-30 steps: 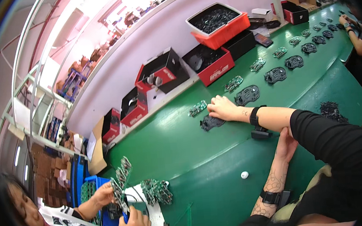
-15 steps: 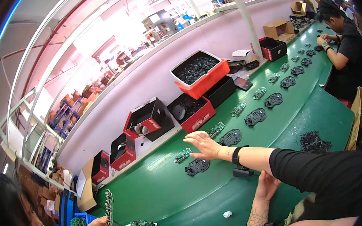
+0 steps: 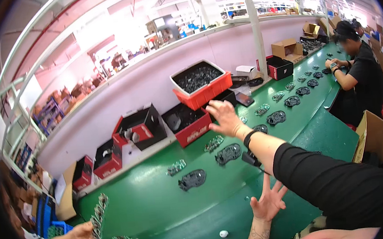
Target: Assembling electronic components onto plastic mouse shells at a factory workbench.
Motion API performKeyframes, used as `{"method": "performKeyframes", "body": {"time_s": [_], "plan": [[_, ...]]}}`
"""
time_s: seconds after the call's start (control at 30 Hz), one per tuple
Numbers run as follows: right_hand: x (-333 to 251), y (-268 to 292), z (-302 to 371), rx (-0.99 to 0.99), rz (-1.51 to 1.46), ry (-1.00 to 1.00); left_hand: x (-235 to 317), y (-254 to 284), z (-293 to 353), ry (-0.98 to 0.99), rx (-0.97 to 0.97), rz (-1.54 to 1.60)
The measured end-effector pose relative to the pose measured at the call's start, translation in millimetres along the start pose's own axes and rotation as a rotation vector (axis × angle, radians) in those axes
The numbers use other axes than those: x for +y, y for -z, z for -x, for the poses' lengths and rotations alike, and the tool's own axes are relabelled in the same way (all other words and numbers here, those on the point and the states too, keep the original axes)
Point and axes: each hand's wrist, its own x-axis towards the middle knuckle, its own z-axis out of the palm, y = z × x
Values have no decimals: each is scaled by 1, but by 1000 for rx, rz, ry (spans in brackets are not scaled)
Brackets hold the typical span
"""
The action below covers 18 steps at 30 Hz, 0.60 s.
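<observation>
My right hand reaches over the row on the green bench, fingers spread, holding nothing. Below it is a green circuit board. A black computer-mouse base shell sits near my right wrist, which wears a dark band and a small black box. My left hand is open, palm up, beneath my right forearm, with nothing in it. Closest on the left are another base shell and board. Further shells and boards line the bench toward the far right. My right forearm partly hides one shell.
An orange-red bin of black parts rests above red-black boxes along the wall. At left, a person's hand holds a strip of boards. Another person sits far right. A small white object lies near me.
My right hand has moved from beside the nearest board to further right along the row. My left hand has come away from my right forearm, its fingers spreading. The view has shifted.
</observation>
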Motion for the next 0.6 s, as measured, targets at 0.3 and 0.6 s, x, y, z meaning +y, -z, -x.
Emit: {"method": "performKeyframes", "body": {"time_s": [0.3, 0.6], "plan": [[-33, -45, 0, 359, 4, -631, 7, -3, 15, -18, -116, 144], [-63, -74, -20, 514, 42, -1510, 5, -1, 34, -150, -127, 193]]}}
